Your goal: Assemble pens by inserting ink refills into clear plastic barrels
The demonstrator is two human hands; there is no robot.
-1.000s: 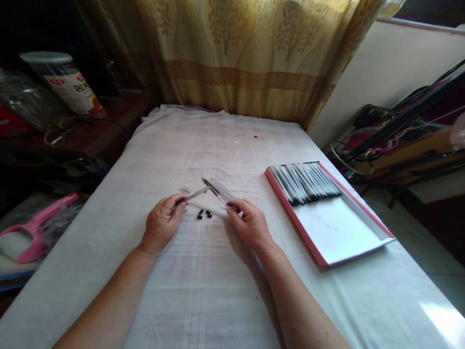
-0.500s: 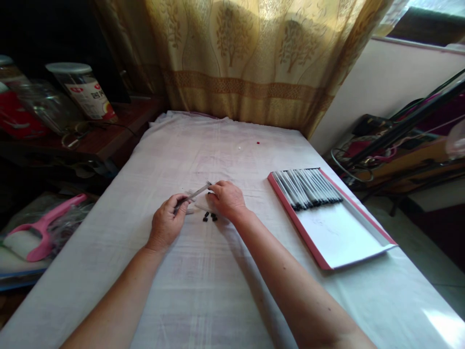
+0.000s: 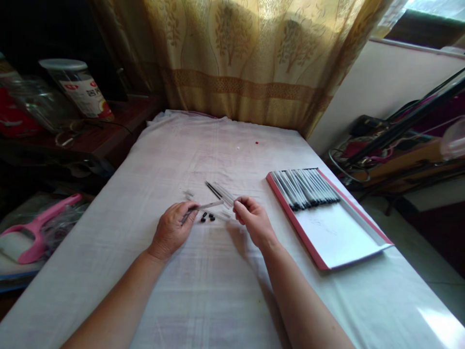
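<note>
My left hand [image 3: 173,231] is closed round a thin greyish pen barrel [image 3: 209,206], which points right above the sheet. The fingertips of my right hand [image 3: 252,218] are pinched together just beyond its far end. A blurred clear strip [image 3: 224,194] reaches up and left from those fingertips; whether they hold it, I cannot make out. Beside it lie slim dark-tipped sticks [image 3: 213,189]. Several small black caps [image 3: 208,217] rest between my hands. A small clear piece [image 3: 188,194] lies behind my left hand.
To the right, a shallow red-edged box [image 3: 296,223] holds a row of greyish pens with black ends [image 3: 305,189]. A tiny red piece [image 3: 256,143] lies far back on the white sheet [image 3: 174,300]. Jars [image 3: 82,92] and a pink-handled roller [image 3: 43,225] are at left.
My right hand has moved right and toward me, away from the end of the pen barrel. The barrel in my left hand now lies flatter. The dark-tipped sticks have come into view.
</note>
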